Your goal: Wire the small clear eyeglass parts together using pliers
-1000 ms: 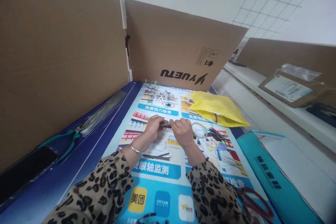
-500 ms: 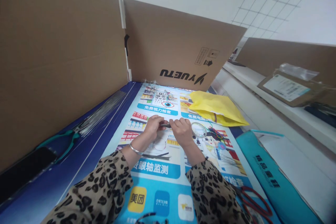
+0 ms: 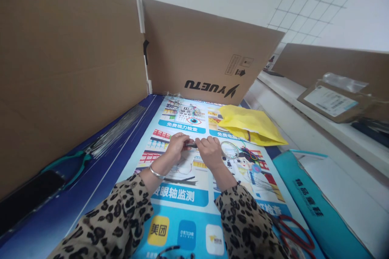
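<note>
Step in hand: a small dark piece (image 3: 191, 145) held between two hands, over the middle of the printed sheet (image 3: 179, 210) on the counter (image 3: 75, 194). Its exact kind cannot be told; the fingers cover most of it.

Technique (judgement): best done with one hand as a steady anchor and the other making small, even movements. Pinch close to the point being worked, so a thin piece does not bend or slip. Hold it level and low over the sheet, so that a drop lands within reach. Avoid squeezing harder than needed, and leave enough of it uncovered to check by eye.

Hands: left hand (image 3: 177, 145) nearly closed, thumb and fingers pinching one end of the piece. Right hand (image 3: 209, 149) curled, knuckles up, fingers closed at the other end; its thumb contact is hidden. The hands are near each other, not touching, with the piece bridging the gap.

Surroundings: clear ring (image 3: 238, 153) just beside the right hand, towards the sheet's right edge, with coloured threads (image 3: 249, 154) next to it. Yellow bag (image 3: 252, 125) near the sheet's far right corner. Pliers (image 3: 87, 156) and thin wires (image 3: 117, 129) along the counter's left edge. Red-handled scissors (image 3: 310, 247) by the near right corner, partly behind the sleeve.
</note>
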`<state>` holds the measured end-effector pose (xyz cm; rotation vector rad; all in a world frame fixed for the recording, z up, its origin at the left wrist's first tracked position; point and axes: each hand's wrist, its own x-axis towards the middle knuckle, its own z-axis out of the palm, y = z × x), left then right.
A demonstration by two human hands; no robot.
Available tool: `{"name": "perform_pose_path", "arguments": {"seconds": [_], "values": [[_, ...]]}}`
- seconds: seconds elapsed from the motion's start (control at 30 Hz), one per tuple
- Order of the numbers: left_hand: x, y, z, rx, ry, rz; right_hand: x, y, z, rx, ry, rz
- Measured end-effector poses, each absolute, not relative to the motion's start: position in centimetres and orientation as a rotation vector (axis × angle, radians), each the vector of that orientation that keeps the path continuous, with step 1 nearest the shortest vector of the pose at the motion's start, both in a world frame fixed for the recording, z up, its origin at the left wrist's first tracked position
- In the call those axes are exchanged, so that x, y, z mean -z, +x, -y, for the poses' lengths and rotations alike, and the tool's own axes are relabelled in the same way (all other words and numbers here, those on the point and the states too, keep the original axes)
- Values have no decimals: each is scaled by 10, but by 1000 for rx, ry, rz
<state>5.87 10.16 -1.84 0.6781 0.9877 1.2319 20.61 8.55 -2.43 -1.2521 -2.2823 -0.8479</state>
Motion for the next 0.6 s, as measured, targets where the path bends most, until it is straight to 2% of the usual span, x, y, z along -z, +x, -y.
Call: {"name": "perform_pose_path", "arguments": {"seconds": [0.6], "values": [[19, 59, -102, -1224, 684, -1003, 25, 206, -85, 813, -1261, 2305]]}}
